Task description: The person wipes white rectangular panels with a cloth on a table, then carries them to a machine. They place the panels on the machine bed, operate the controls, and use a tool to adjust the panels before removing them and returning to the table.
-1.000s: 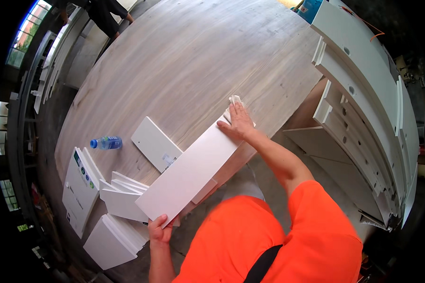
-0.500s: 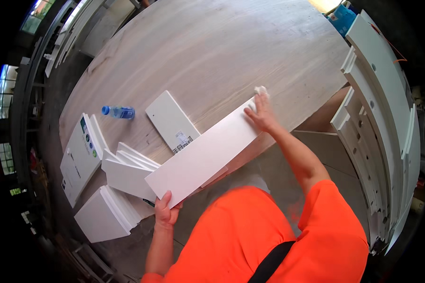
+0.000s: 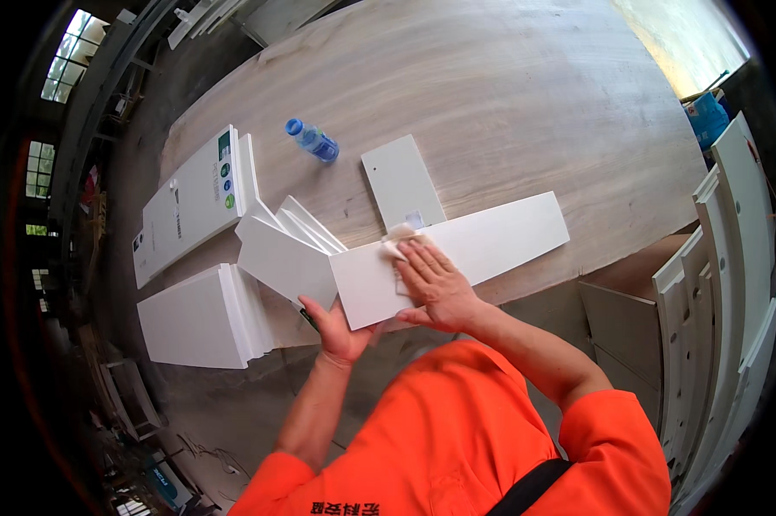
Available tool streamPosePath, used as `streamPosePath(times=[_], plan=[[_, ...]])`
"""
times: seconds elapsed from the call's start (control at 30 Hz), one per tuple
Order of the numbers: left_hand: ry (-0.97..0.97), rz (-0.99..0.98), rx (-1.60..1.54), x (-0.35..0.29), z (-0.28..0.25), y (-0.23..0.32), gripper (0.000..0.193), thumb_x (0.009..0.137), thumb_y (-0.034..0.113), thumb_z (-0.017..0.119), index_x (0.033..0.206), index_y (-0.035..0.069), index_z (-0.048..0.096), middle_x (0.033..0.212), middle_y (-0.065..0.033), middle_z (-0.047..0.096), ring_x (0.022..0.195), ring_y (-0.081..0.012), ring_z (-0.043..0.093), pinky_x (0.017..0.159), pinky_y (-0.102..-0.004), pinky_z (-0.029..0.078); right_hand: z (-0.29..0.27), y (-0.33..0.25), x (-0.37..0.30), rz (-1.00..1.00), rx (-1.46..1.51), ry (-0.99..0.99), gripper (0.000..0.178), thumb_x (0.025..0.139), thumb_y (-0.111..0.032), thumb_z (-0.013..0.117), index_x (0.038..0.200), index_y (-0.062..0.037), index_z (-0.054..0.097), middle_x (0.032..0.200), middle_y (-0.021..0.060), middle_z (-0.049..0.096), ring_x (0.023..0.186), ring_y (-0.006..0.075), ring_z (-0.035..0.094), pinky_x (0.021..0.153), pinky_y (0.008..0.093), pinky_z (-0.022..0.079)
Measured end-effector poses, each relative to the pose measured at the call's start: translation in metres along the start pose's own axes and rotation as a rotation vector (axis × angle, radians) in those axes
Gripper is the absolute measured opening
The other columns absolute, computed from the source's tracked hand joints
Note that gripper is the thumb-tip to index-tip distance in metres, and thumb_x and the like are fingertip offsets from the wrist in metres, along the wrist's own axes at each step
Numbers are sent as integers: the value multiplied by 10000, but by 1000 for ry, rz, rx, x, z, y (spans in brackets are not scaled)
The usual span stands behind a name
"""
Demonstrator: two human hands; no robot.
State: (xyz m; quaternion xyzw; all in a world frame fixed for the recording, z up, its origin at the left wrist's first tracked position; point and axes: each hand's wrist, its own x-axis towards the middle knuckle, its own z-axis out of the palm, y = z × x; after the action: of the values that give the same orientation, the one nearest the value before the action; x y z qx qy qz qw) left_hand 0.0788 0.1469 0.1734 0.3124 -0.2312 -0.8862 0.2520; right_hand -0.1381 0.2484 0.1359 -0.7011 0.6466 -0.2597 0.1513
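Observation:
A long white board lies across the near edge of the table, slightly tilted in view. My left hand holds its left end, thumb along the edge and the other fingers hidden beneath. On the board's top face, my right hand presses a pale, crumpled cloth, its fingers laid over it. Part of a smaller whitish panel shows just beyond the board, with a label near its covered end. Several white panels are piled against the board's left end.
A blue-capped bottle lies on the wooden table. At left are a white panel with printed labels and a stack of white boards. Long white panels lean upright at right, near a blue bag.
My right hand has slid the cloth from the board's far right end back toward its left end. My left hand still holds the near left end. The view has turned.

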Motion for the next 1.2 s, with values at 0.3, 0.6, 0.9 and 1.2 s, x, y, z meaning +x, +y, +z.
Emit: streamPosePath(times=[0.3,0.6,0.9,1.2], plan=[[260,74,151,-11,-35,-7,498,958,128,707,1423,46,549,1295,-103,659,1201,-283,643,1053,-460,515,12,257,-150,1151,151,479,707,983,-473,647,1417,73,527,1396,274,560,1295,372,547,1088,457,424],[665,389,-100,-7,-209,145,380,1014,235,614,1333,31,593,1266,-94,667,1164,-258,637,1008,-403,512,15,70,-90,972,1293,264,351,991,-261,730,1199,-38,556,933,52,682,723,118,644,591,281,549],[674,630,1007,12,-170,74,520,919,89,713,1393,-52,555,1489,-220,520,1409,-325,483,1178,-422,371,106,1,-71,992,1359,405,233,1002,-179,704,1143,-4,639,928,21,673,803,105,618,709,309,548],[-176,-7,919,-52,0,-71,168,982,117,672,1051,-20,743,976,-66,763,914,-130,697,843,-285,549,132,28,-34,719,-366,-275,1260,732,-561,794,1632,27,137,1721,228,75,1605,389,29,1281,545,48]])
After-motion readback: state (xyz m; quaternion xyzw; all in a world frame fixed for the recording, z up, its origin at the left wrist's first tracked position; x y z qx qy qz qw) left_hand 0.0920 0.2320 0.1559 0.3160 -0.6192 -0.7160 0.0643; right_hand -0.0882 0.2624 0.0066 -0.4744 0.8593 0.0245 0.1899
